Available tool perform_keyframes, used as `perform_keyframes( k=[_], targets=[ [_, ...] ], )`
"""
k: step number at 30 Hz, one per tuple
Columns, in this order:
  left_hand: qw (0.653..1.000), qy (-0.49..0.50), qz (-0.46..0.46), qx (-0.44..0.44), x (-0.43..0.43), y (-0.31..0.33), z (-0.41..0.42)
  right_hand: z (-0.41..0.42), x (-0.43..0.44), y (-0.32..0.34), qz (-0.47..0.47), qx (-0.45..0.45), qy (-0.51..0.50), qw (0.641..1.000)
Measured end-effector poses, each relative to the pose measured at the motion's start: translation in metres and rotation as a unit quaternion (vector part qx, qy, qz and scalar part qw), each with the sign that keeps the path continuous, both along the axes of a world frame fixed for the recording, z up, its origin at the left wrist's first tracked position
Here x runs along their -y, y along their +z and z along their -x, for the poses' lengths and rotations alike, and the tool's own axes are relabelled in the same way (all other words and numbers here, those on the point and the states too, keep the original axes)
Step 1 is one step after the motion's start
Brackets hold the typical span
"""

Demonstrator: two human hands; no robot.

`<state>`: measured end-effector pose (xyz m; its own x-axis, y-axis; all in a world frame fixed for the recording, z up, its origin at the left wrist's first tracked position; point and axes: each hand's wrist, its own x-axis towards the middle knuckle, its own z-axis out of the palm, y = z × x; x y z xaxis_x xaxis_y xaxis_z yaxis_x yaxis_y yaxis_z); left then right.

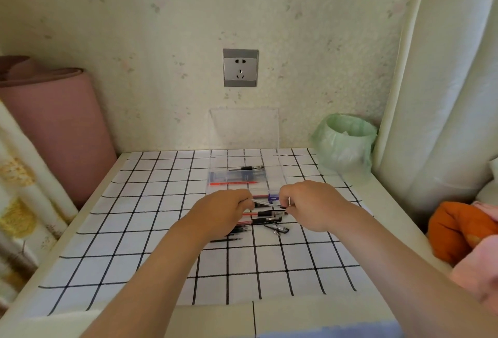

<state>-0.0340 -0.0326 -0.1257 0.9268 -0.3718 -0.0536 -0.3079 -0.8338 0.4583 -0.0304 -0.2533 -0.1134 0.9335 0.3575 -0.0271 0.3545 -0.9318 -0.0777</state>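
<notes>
My left hand (pixel 225 212) and my right hand (pixel 310 203) hold the two ends of a thin clear pen barrel (pixel 265 203) just above the table, fingers curled round it. Below it, several loose pens and pen parts (pixel 266 220) lie on the checked cloth (pixel 134 216), some red, some black. Behind my hands stands an open clear plastic box (pixel 238 177) with its lid (pixel 244 127) leaning against the wall. A red pen (pixel 233 183) and dark pens lie inside the box.
A bin lined with a green bag (pixel 343 142) stands at the back right. A rolled pink mat (pixel 54 127) leans at the left, and a white padded headboard (pixel 436 81) rises at the right. Orange and pink cloth (pixel 455 230) lies by the table's right edge. A wall socket (pixel 240 67) is above the box.
</notes>
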Motion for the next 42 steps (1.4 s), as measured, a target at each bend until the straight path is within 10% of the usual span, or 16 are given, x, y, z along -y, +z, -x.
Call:
perform_keyframes(
  k=[21,42],
  targets=[
    [0.999,-0.017,-0.030,0.020,0.007,-0.012,-0.001,0.010,-0.027,0.001,-0.193,0.020,0.029,0.980],
    [0.998,-0.041,0.014,-0.039,0.002,-0.008,-0.001,0.011,-0.023,-0.011,-0.032,-0.103,0.016,0.994]
  ],
)
